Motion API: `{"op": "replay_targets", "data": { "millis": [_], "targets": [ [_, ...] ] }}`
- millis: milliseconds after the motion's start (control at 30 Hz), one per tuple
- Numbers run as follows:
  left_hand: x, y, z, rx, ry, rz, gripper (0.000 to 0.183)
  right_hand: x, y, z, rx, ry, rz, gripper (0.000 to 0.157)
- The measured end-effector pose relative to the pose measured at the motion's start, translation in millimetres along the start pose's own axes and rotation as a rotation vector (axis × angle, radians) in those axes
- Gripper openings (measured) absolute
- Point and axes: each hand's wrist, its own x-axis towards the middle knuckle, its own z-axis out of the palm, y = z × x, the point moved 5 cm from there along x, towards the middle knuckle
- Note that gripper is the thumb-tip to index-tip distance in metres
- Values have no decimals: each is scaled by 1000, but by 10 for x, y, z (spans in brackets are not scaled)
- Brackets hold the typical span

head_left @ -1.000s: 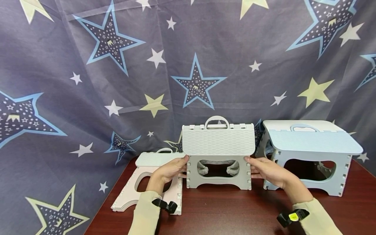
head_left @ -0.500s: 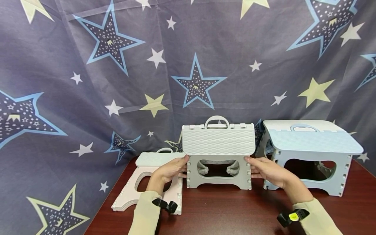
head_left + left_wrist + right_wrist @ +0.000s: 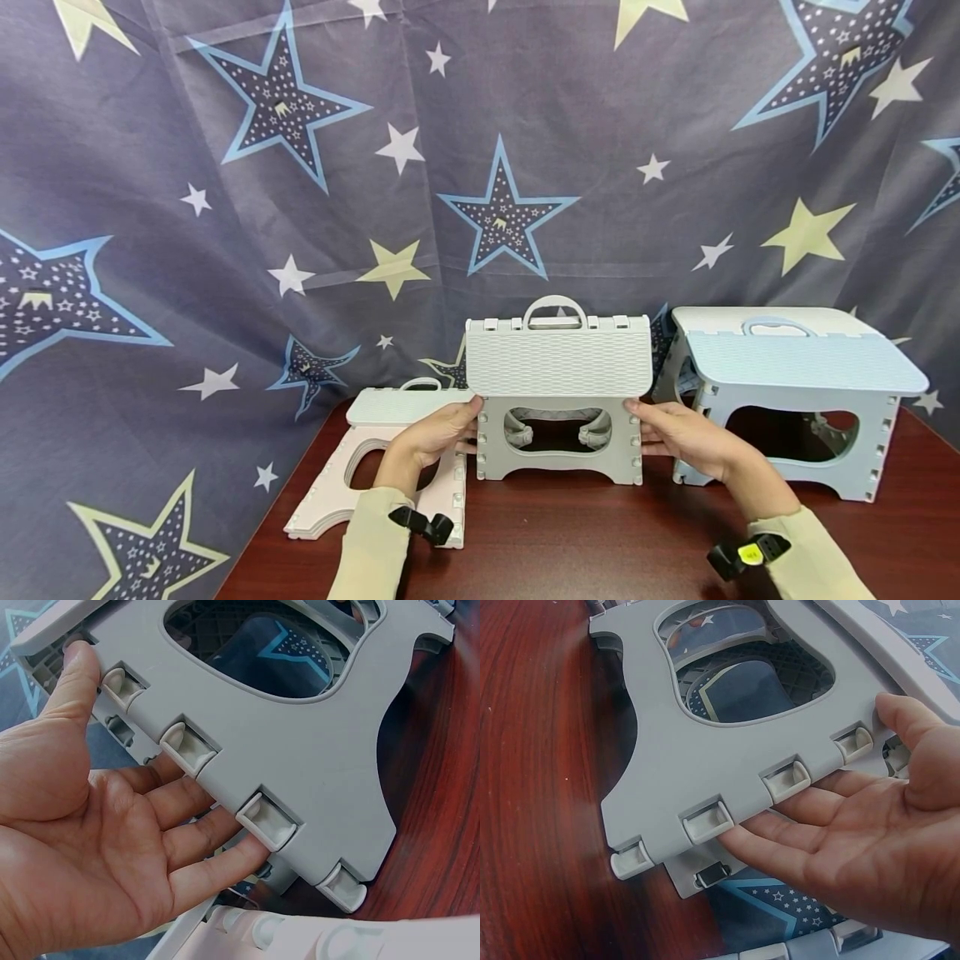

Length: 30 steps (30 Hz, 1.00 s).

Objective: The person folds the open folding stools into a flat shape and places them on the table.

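Note:
A grey folding stool (image 3: 558,358) stands upright on the dark red table, its ribbed top half tilted toward me and its carry handle (image 3: 555,304) sticking up. On its left side edge, my left hand (image 3: 435,433) holds the leg panel just under the top. My right hand (image 3: 693,437) grips the opposite edge at the same height. Up close in the left wrist view, the thumb (image 3: 75,675) lies at the front of the hinged edge while the fingers reach behind it. The right wrist view shows the right hand (image 3: 855,832) likewise, fingertips partly hidden behind the panel (image 3: 652,750).
Left of the grey stool, a pink and white folding stool (image 3: 408,408) leans folded, partly behind my left arm. A light blue and white folding stool (image 3: 802,358) stands unfolded at the right. A star-patterned cloth (image 3: 600,167) hangs behind the table (image 3: 570,542).

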Motion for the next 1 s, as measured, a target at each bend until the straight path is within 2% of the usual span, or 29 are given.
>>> {"op": "replay_targets", "data": {
  "millis": [333,800,1000],
  "targets": [
    [8,-18,-13,14,7,-9,85,1,-3,5,-1,-3,-2,73],
    [9,-30,-6,6,14,-11,75,5,16,3,6,-1,-4,74],
    [5,-18,-5,13,2,-4,83,3,12,0,8,0,-4,74]
  ]
}}
